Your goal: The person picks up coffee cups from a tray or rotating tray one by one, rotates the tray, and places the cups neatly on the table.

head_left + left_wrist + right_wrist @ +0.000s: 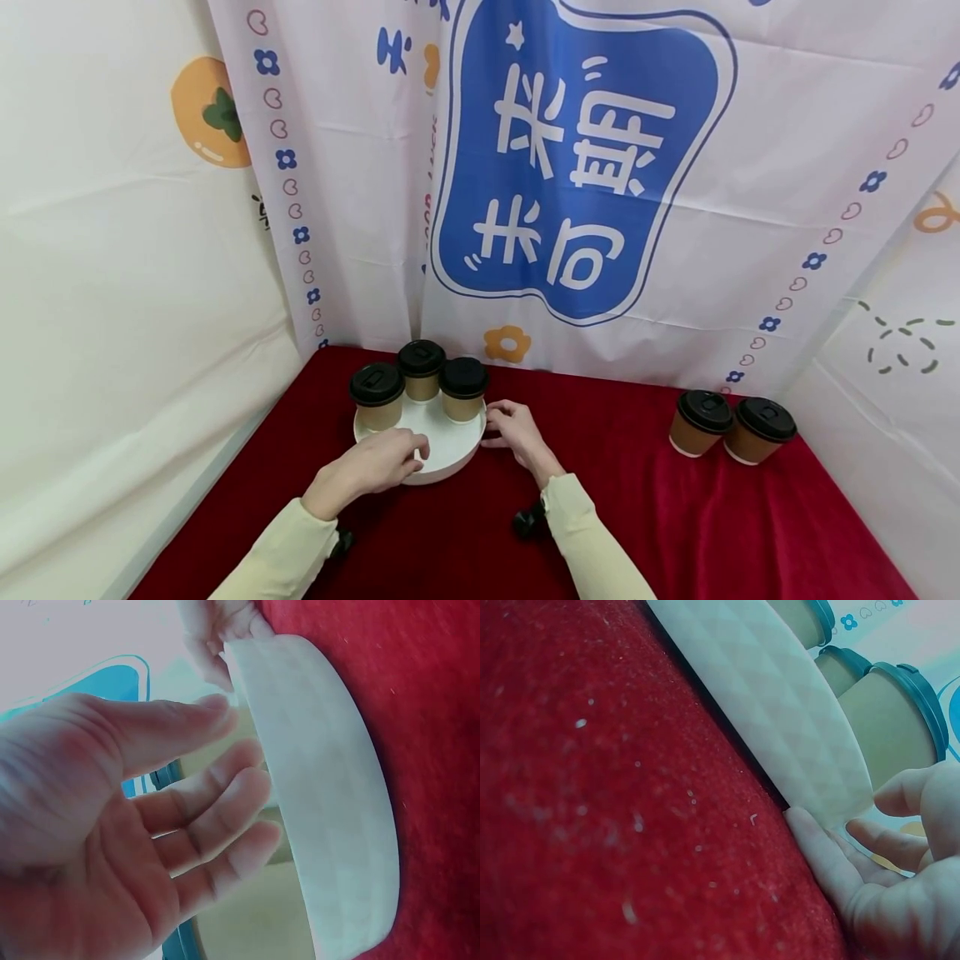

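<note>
A round white tray (448,450) with a faceted side wall rests on red cloth. Three brown paper cups with black lids, the left cup (378,412), back cup (422,383) and right cup (462,404), are grouped toward its back. My left hand (378,461) hovers at the tray's front left, palm toward it; in the left wrist view its loosely bent fingers (225,855) overlap the rim and hold nothing. At the tray's right edge is my right hand (517,433), its fingers spread and slightly bent. In the right wrist view, one fingertip is right at the rim, another low beside the wall.
Two more lidded paper cups, one (701,425) beside the other (759,432), stand far right on the red cloth (600,467). A printed white curtain (375,208) hangs behind, and white fabric walls (135,333) close off both sides.
</note>
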The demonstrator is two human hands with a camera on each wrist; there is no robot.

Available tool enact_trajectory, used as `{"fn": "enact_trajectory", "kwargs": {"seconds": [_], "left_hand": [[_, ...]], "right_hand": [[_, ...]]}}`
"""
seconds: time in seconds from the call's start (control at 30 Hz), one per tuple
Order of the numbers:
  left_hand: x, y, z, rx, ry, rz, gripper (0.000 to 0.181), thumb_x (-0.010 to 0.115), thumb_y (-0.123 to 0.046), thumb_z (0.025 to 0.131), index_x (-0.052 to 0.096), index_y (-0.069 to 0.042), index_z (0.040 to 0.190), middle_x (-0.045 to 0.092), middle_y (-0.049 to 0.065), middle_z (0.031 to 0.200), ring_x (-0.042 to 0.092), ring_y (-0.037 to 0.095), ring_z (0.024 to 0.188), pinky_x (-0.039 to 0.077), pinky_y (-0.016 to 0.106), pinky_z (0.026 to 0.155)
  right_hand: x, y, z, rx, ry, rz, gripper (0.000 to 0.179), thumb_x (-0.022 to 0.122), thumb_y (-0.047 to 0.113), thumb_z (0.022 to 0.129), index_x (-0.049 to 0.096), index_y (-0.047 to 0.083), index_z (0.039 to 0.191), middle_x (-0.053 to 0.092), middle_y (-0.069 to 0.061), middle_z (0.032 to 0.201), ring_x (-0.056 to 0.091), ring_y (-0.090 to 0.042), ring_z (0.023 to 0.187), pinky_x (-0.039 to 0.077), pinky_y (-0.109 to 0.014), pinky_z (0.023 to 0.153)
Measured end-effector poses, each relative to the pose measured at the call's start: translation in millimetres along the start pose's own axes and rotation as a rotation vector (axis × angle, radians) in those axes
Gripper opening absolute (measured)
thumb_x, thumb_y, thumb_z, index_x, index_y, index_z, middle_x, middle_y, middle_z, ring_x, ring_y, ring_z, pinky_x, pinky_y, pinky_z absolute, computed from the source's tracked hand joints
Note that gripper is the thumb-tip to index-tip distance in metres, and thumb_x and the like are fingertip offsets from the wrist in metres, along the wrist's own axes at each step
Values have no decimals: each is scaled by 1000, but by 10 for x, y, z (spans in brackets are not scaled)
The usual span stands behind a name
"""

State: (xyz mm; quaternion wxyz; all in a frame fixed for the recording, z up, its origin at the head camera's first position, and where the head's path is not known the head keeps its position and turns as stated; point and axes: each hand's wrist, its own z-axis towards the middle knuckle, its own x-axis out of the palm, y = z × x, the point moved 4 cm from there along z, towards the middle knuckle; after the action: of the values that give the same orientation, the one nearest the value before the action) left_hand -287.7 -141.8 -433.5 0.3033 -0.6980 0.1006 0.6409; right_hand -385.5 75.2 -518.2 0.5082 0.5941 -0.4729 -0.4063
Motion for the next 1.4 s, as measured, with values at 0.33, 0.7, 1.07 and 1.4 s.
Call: {"fn": "enact_trajectory", "kwargs": {"seconds": [0.33,0.7,1.07,1.4], "left_hand": [[30,-210,137,49,-56,52,14,69,-18,91,67,-12,103,64,1,87,57,12,74,47,28,66],[155,-276,214,40,-32,68,5,68,-14,90,68,-13,95,63,-2,81,55,11,69,47,27,63],[163,-228,162,47,-20,72,7,68,-12,89,72,-17,91,67,-6,80,55,8,69,47,26,62],[132,-174,58,41,-22,100,8,70,-12,89,73,-18,91,67,-4,81,58,11,71,48,28,61]], "right_hand": [[-10,-2,4,9,4,10,36,54,18,97,57,-2,127,61,-22,120,67,-20,90,61,-39,75],[-17,-22,16,4,4,13,36,55,20,97,58,-1,126,62,-21,119,68,-19,89,61,-39,75],[-5,-20,11,-1,4,18,35,54,17,97,58,-2,125,63,-21,118,68,-19,89,61,-39,74],[-10,-24,2,-3,10,8,35,53,18,98,58,-1,126,64,-20,119,69,-18,89,61,-39,75]]}}
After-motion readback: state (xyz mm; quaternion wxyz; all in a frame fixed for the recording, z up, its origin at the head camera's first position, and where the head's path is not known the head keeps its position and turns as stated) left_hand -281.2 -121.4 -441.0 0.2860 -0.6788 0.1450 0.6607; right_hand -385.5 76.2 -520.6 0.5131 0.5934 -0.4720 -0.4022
